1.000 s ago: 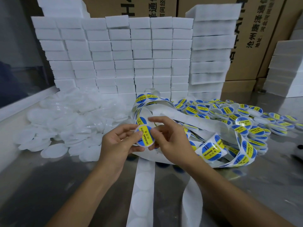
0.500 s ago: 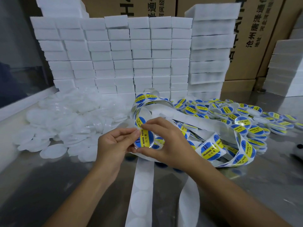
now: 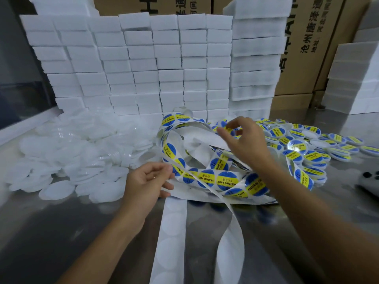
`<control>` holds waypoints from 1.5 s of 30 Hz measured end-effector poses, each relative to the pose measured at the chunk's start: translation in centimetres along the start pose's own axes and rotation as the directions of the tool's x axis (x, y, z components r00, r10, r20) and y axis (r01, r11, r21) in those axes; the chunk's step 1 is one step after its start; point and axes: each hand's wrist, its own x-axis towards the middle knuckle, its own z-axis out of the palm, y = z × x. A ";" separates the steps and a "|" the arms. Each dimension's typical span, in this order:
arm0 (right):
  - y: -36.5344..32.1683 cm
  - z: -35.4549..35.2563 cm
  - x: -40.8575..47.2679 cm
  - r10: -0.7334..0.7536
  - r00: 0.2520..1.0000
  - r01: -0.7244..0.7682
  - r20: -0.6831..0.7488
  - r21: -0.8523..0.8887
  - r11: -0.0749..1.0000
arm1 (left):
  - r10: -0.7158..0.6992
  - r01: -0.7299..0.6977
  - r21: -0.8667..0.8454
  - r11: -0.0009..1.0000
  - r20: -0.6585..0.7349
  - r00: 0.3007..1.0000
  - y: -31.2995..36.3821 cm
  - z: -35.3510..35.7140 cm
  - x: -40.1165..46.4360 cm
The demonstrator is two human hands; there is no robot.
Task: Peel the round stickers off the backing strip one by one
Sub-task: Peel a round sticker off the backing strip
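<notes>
with the left hand (image 3: 146,181) pinching the backing strip (image 3: 207,178) taut, the right hand (image 3: 242,138), fingers curled over a labelled lid (image 3: 225,125), should return for the next sticker (image 3: 206,177).

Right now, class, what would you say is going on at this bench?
A person is working along a backing strip of round blue-and-yellow stickers. The left hand pinches the strip near its end. The right hand reaches over the pile of labelled discs, its fingertips on something blue and yellow. Empty strip trails toward the camera.
</notes>
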 end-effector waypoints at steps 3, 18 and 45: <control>3.2 0.2 2.9 0.095 0.994 -0.081 0.050 -0.232 0.969 | -0.011 0.011 0.056 0.998 -0.002 1.000 -0.6 -0.1 0.2; 6.6 2.1 7.7 0.196 0.965 -0.105 0.174 -0.429 0.897 | 0.009 -0.014 0.132 0.991 0.037 0.999 -1.1 -0.7 1.1; -5.5 3.5 -6.5 0.012 0.954 -0.123 0.301 0.351 0.928 | -0.026 0.024 0.091 0.996 0.011 1.000 -1.4 -0.7 1.0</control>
